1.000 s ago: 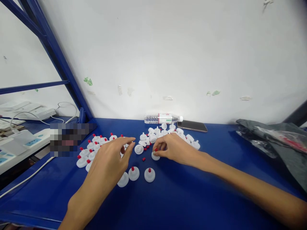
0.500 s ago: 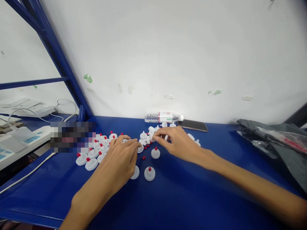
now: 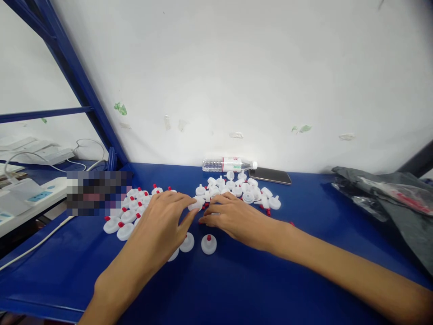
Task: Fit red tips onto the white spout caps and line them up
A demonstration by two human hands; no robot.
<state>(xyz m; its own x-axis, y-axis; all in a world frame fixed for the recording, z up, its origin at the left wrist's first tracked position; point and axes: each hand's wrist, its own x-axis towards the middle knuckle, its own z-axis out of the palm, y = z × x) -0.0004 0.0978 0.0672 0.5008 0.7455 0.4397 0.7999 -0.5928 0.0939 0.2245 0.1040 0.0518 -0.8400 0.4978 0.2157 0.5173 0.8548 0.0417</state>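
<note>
My left hand (image 3: 169, 214) pinches a white round cap (image 3: 195, 204) between thumb and fingertips. Beside it, my right hand (image 3: 233, 215) reaches down to the table, its fingertips closed at a small red tip (image 3: 201, 220). Behind my right hand lies a heap of white caps (image 3: 248, 197) without red tips, with a few small red pieces (image 3: 268, 211) by it. White caps with red tips (image 3: 126, 231) stand grouped left of my left hand. One more red-tipped cap (image 3: 209, 244) stands in front of my hands, with others partly covered by my left hand.
A plastic bottle (image 3: 232, 164) and a dark phone (image 3: 270, 175) lie by the wall on the blue table (image 3: 237, 289). Grey plastic bags (image 3: 399, 203) are at the right. A white power strip (image 3: 40, 198) and cables are at the left, near a blue metal frame (image 3: 72, 67).
My right hand has left the heap and come down leftward to a small red piece, covering the nearby red-tipped cap. My left hand now holds up a white cap.
</note>
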